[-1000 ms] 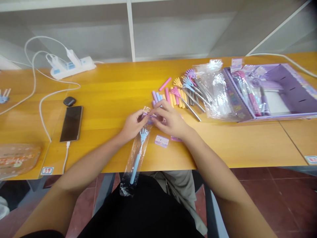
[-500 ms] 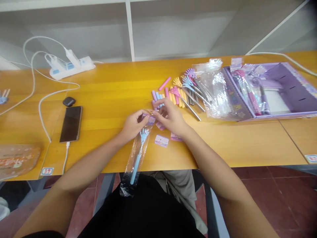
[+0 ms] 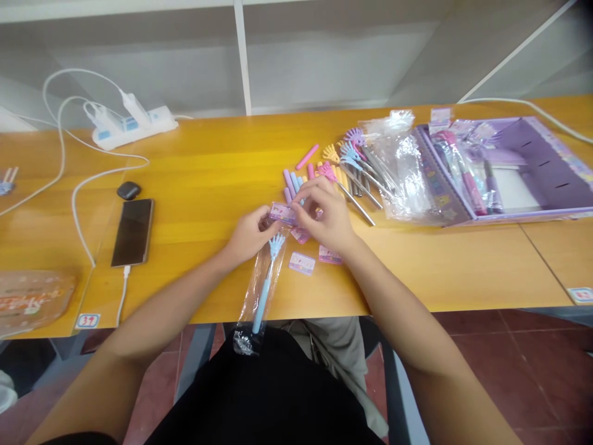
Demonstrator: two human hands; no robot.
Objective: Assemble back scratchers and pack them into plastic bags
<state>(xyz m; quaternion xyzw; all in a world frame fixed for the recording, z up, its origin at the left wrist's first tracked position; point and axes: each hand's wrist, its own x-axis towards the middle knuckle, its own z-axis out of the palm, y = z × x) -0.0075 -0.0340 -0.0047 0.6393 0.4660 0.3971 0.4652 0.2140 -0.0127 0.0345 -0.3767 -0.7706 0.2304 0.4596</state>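
A clear plastic bag (image 3: 252, 287) hangs over the table's front edge with a blue hand-shaped back scratcher (image 3: 262, 304) inside it. My left hand (image 3: 252, 233) pinches the bag's top end at a small purple label card (image 3: 283, 213). At the card's right side is my right hand (image 3: 327, 213), its thumb and forefinger close together; what lies between them is too small to tell. Near my wrists, loose label cards (image 3: 302, 263) lie on the table. Beyond my right hand are coloured tubes (image 3: 290, 183) and unbagged scratchers (image 3: 356, 194) with metal rods.
At the right, a purple box (image 3: 546, 154) holds bagged scratchers, with empty clear bags (image 3: 403, 167) beside it. On the left are a phone (image 3: 133, 232) on a cable, a black earphone case (image 3: 128, 190) and a white power strip (image 3: 134, 128).
The bagged scratcher has shifted right and slightly up. The label card at its top now shows more fully. My right hand has moved a little right, away from my left.
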